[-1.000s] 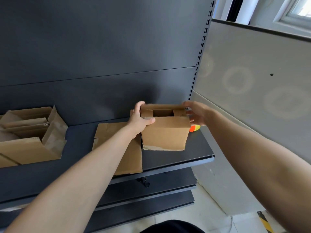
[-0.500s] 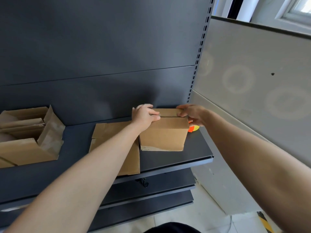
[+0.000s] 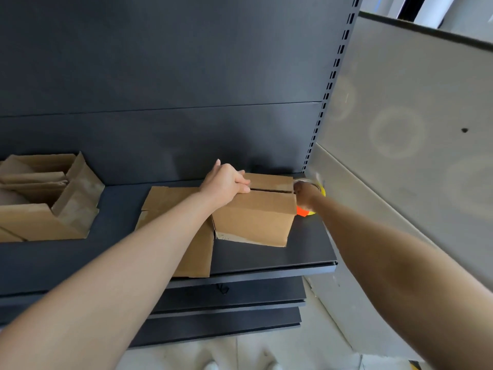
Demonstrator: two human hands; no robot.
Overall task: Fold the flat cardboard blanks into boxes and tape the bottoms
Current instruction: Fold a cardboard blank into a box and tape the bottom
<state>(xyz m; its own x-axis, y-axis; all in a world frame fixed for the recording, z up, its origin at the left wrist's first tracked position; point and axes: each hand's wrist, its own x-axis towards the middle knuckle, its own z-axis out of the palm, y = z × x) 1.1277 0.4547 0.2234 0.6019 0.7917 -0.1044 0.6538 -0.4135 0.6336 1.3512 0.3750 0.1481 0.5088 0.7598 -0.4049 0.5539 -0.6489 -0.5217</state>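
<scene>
Resting on the shelf [image 3: 306, 252], the box [image 3: 253, 222] is pinned by the left hand [image 3: 225, 182], whose fingers [image 3: 241, 183] are curled over the closed flaps [image 3: 272, 180] at their left end. The seam [image 3: 269, 190] is laid left to right, toward the tape roll [image 3: 322, 190] just beside the box's right end, which is gripped by the curled right hand [image 3: 305, 195].

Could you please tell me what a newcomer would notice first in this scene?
A newcomer's eye lands first on the brown box in the middle of the dark shelf, its top flaps held shut by the left hand. At its right end the right hand is at a yellow and orange tape roll, the grip lost in shadow. Open boxes sit at the far left.
</scene>
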